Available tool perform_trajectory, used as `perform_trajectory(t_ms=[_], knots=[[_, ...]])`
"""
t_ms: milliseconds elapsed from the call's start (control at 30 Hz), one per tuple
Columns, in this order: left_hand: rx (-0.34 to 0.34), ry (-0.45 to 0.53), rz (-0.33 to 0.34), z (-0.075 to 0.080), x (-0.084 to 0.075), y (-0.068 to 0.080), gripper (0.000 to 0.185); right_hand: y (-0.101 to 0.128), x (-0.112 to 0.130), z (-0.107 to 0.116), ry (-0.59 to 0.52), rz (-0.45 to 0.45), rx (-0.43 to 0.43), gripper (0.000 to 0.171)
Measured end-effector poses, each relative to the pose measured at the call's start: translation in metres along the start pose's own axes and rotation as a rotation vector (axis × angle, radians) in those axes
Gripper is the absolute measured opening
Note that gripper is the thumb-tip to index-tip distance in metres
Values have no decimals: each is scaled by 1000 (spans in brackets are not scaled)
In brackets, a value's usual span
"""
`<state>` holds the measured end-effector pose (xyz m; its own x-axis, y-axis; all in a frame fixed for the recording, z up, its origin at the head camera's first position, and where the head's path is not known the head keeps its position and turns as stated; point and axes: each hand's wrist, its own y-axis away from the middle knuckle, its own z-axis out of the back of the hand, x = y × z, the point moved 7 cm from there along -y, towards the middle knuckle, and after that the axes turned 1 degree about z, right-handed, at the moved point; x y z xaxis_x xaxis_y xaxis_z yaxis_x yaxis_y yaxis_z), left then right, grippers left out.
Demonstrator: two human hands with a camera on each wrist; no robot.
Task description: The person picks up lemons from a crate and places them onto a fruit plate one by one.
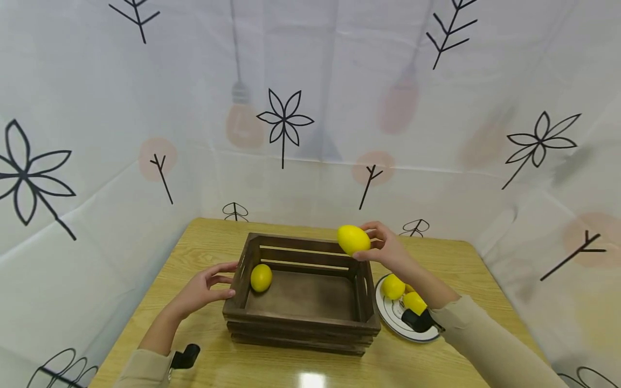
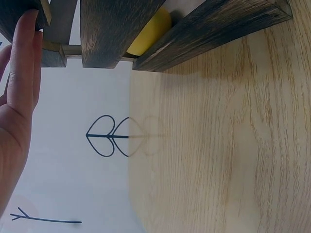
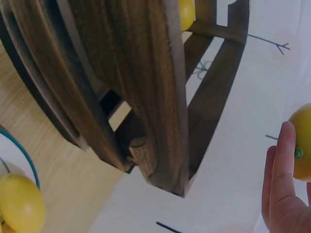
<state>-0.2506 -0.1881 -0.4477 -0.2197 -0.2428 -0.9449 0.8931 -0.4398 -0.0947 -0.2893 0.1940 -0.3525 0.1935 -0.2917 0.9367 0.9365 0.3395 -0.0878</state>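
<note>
Lemons are on their way from the plate (image 1: 388,318) into the wooden crate (image 1: 301,318), by the look of it, and the job seems partly done. One lemon (image 1: 261,277) already lies inside the crate, in its far-left corner. A second lemon (image 1: 353,240) is held in the air over the crate's far-right corner, so it is not yet set down. At least two more lemons (image 1: 393,286) wait on the plate, which sits on the table (image 1: 291,372) just to the right of the crate.

The right hand (image 1: 385,248) has its grip closed round the raised lemon, fingers and thumb curled about the fruit's right end, so the fruit sticks out toward the crate. The left hand (image 1: 206,291) rests against the crate's left end, fingers fairly straight and touching the wood, holding nothing.
</note>
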Motion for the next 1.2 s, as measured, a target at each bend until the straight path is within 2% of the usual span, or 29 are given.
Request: perform_trajectory(t_ms=[300,967,1200], knots=[[-7,-14,3,0,-2,1,61,12,-5,16,49,-18,-25,58],[-5,-8,9,0,-4,1,61,36,-23,44,74,-49,-110,59],[-5,-11,15,0,-3,2,61,45,-29,48,73,-66,-132,61]])
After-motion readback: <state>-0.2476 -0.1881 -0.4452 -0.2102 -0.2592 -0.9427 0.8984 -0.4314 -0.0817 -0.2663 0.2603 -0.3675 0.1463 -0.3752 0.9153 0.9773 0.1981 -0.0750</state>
